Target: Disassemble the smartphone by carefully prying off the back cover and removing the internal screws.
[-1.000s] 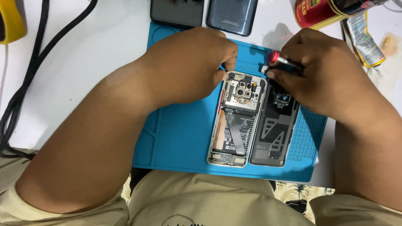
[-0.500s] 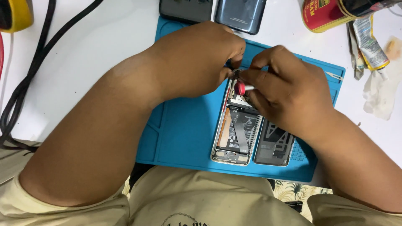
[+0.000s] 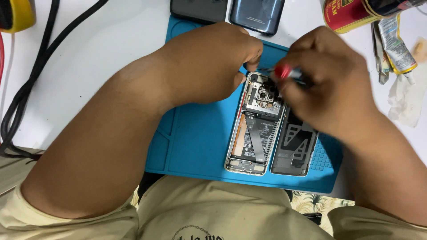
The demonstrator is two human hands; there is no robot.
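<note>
The opened phone [image 3: 255, 124] lies on the blue mat [image 3: 195, 138], its top edge steadied by the left hand [image 3: 209, 62]. At 3 o'clock of it, a red-tipped screwdriver [image 3: 284, 71] is pinched by the right hand [image 3: 329, 84]. The phone is judged light and fragile inside; its metal frame should be held. Compared with half a second ago, the right hand is shifted toward 1 o'clock.

It looked like a phone repair bench. A blue work mat [image 3: 195, 146] lay on a white table [image 3: 102, 66], with an opened phone [image 3: 255, 129] on it, its insides bare. Two more phones [image 3: 258, 13] sat at the mat's far edge, black cables [image 3: 31, 84] ran alongside, and a glue tube [image 3: 398, 49] lay nearby.
</note>
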